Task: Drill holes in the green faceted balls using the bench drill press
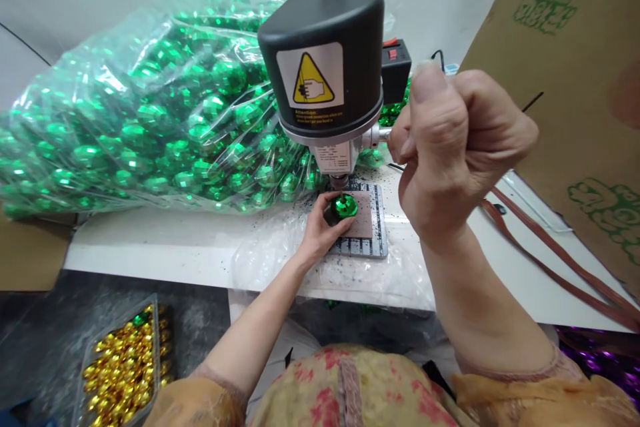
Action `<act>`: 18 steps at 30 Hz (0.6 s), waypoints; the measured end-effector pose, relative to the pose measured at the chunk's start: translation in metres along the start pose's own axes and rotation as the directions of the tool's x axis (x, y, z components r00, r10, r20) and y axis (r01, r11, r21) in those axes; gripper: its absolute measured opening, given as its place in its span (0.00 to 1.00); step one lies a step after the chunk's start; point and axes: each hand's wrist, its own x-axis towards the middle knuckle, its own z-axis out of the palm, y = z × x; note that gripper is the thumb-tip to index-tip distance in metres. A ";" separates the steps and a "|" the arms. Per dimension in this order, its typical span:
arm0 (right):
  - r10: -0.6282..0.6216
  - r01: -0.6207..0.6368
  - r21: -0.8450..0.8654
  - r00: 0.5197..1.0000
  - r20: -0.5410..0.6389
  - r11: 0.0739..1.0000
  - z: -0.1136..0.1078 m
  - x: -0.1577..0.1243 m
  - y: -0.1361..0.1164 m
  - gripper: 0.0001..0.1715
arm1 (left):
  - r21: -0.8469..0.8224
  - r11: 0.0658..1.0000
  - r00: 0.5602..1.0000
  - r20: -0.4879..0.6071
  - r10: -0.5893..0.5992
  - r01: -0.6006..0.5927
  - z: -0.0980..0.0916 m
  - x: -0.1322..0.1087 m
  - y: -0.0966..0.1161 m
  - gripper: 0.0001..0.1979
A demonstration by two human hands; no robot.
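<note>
A shiny green faceted ball (345,205) sits beneath the chuck of a small black bench drill press (357,10). My left hand (321,228) pinches it from the left, thumb and fingers around its side. The ball rests over a brown pad (365,221) on the slotted metal base (379,245) of the press. The drill tip meets or nearly meets the top of the ball; contact is hard to make out. Raised at the right, my right hand (443,143) is closed around the press's feed lever (384,135), whose grip is mostly hidden by my fingers.
A large clear bag of green balls (150,127) fills the left of the white table (165,250). Dark shavings lie around the base. A cardboard box (565,87) and brown straps (545,257) are at right. A bin of gold balls (123,367) stands below left.
</note>
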 end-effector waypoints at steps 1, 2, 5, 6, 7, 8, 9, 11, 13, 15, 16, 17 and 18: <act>0.001 -0.001 0.004 1.000 0.004 1.000 0.000 0.001 -0.001 0.27 | -0.018 1.000 1.000 0.007 0.004 -0.004 0.001 0.000 0.000 0.27; 0.001 -0.001 0.010 1.000 0.006 1.000 0.000 0.002 -0.001 0.27 | -0.025 1.000 1.000 0.010 0.008 -0.007 0.001 -0.001 -0.001 0.28; 0.002 -0.002 0.010 1.000 0.002 1.000 0.000 0.002 0.000 0.27 | -0.018 1.000 1.000 0.008 0.008 -0.008 0.001 -0.001 -0.001 0.28; -0.005 0.005 0.011 1.000 -0.003 1.000 -0.001 0.000 0.001 0.27 | -0.017 1.000 1.000 0.006 0.006 -0.006 0.000 -0.001 -0.001 0.28; -0.016 0.016 0.019 1.000 -0.005 1.000 -0.001 -0.003 0.002 0.28 | -0.018 1.000 1.000 0.004 0.005 -0.005 0.000 -0.001 -0.001 0.28; -0.028 0.028 0.032 1.000 -0.005 0.999 -0.001 -0.006 0.003 0.28 | -0.022 1.000 1.000 0.002 0.006 -0.006 0.000 -0.001 0.000 0.28; -0.039 0.039 0.042 0.999 -0.007 0.998 -0.002 -0.009 0.005 0.28 | -0.027 1.000 1.000 0.001 0.010 -0.010 0.000 -0.001 0.001 0.28; -0.051 0.052 0.052 0.999 -0.009 0.997 -0.004 -0.016 0.008 0.29 | -0.036 0.999 1.000 -0.001 0.026 -0.026 0.001 -0.002 0.002 0.27; -0.045 0.046 0.043 0.999 -0.021 0.998 -0.005 -0.022 0.010 0.30 | -0.039 0.998 0.999 0.004 0.042 -0.042 0.001 -0.002 0.003 0.27; -0.041 0.042 0.042 0.999 -0.030 0.998 -0.007 -0.026 0.012 0.30 | -0.040 0.998 0.999 0.008 0.051 -0.050 0.001 -0.002 0.003 0.27; -0.042 0.044 0.046 0.999 -0.032 0.998 -0.007 -0.027 0.013 0.30 | -0.043 0.998 0.999 0.009 0.052 -0.052 0.001 -0.002 0.003 0.27; -0.046 0.048 0.052 0.998 -0.034 0.997 -0.008 -0.028 0.014 0.30 | -0.046 0.998 0.999 0.010 0.053 -0.052 0.001 -0.002 0.002 0.27; -0.055 0.057 0.058 0.998 -0.031 0.997 -0.008 -0.028 0.014 0.30 | -0.050 0.997 0.999 0.010 0.054 -0.053 0.001 -0.002 0.001 0.27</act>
